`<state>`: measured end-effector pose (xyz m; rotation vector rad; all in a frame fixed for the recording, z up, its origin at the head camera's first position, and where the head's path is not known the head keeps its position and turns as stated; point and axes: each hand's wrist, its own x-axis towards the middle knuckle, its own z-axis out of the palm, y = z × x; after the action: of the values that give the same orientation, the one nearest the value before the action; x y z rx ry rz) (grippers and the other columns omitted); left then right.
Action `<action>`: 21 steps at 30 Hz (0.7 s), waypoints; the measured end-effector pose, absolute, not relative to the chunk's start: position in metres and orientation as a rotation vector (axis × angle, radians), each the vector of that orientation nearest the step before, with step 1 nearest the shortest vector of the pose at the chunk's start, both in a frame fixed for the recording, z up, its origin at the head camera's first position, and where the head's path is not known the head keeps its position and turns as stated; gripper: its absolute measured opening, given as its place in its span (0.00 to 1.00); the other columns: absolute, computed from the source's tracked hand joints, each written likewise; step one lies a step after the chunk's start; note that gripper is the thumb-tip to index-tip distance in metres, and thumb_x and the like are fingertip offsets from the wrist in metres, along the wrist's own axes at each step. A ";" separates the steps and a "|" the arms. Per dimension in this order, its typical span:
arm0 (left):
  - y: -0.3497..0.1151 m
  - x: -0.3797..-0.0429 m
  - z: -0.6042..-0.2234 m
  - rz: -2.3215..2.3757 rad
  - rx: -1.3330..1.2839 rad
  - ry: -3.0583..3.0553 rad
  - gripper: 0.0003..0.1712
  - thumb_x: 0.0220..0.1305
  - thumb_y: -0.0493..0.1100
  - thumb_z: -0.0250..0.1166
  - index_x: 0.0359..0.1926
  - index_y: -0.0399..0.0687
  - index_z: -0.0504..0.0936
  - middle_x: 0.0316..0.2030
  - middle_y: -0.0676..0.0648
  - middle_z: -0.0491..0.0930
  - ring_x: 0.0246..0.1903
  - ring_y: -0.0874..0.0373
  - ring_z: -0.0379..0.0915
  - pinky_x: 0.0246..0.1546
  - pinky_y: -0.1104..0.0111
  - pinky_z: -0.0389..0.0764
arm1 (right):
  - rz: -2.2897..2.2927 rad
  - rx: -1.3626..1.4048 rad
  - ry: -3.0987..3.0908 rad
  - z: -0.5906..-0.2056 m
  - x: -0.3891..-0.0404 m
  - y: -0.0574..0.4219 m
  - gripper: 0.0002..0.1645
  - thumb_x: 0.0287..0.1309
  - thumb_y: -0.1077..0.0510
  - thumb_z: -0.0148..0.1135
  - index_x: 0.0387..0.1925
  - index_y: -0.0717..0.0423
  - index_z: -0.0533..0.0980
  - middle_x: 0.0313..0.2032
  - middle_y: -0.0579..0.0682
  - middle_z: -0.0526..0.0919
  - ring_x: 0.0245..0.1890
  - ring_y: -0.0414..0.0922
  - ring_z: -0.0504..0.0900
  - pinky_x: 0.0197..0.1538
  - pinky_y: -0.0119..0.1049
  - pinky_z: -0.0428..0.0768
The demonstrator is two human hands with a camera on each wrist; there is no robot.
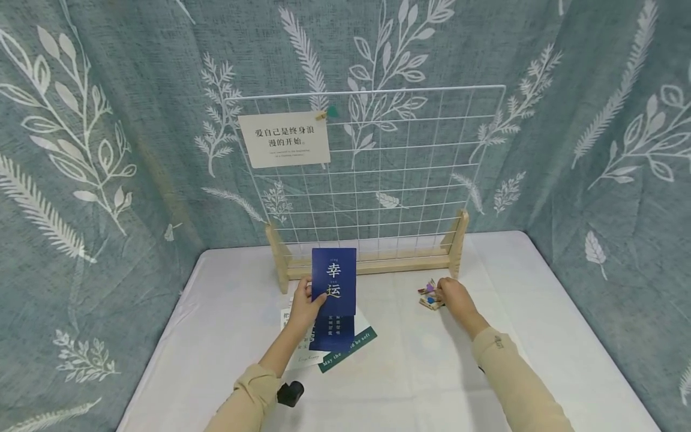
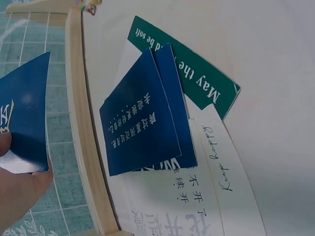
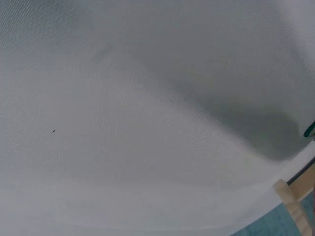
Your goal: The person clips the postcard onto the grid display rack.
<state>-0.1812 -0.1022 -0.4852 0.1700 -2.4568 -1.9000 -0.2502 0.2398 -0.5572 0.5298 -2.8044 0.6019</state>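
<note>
My left hand [image 1: 306,305] holds a dark blue card [image 1: 341,270] by its lower left edge, thumb on the printed front and fingers behind. In the left wrist view it stands raised in front of the white wire grid [image 2: 54,167]. Under it on the table lie more cards: blue ones [image 2: 142,118], a green one [image 2: 216,91] and white ones [image 2: 231,182], overlapping. On the right, my right hand [image 1: 457,300] reaches down with its fingertips at a small pile of wooden clips [image 1: 430,303] with purple and blue decorations. I cannot tell whether the fingers pinch a clip.
The wire grid rack stands on a wooden base [image 1: 372,264] at the back of the white-covered table [image 1: 399,372]. A cream card [image 1: 283,141] hangs at its upper left from a wooden clip [image 1: 321,115] with a green decoration. Leaf-patterned curtains [image 1: 108,180] surround the table.
</note>
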 end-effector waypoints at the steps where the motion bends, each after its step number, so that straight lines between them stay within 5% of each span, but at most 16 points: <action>1: -0.102 -0.182 -0.484 -1.902 0.165 -2.456 0.22 0.65 0.27 0.52 0.59 0.33 0.60 0.53 0.27 0.74 0.51 0.35 0.74 0.51 0.51 0.78 | 0.601 0.517 -2.802 -0.554 -0.249 0.239 0.05 0.53 0.69 0.61 0.27 0.68 0.74 0.26 0.58 0.79 0.28 0.52 0.78 0.35 0.43 0.80; 21: -0.098 -0.192 -0.474 -1.879 0.073 -2.420 0.19 0.64 0.26 0.53 0.55 0.32 0.62 0.50 0.27 0.75 0.49 0.35 0.76 0.49 0.53 0.80 | 0.705 0.447 -2.683 -0.534 -0.244 0.228 0.04 0.49 0.73 0.64 0.24 0.67 0.76 0.26 0.58 0.82 0.28 0.52 0.81 0.34 0.41 0.82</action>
<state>-0.1919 -0.0981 -0.4745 0.0727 -2.4200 -1.8789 -0.2436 0.2285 -0.5338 0.4470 -2.6830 0.7046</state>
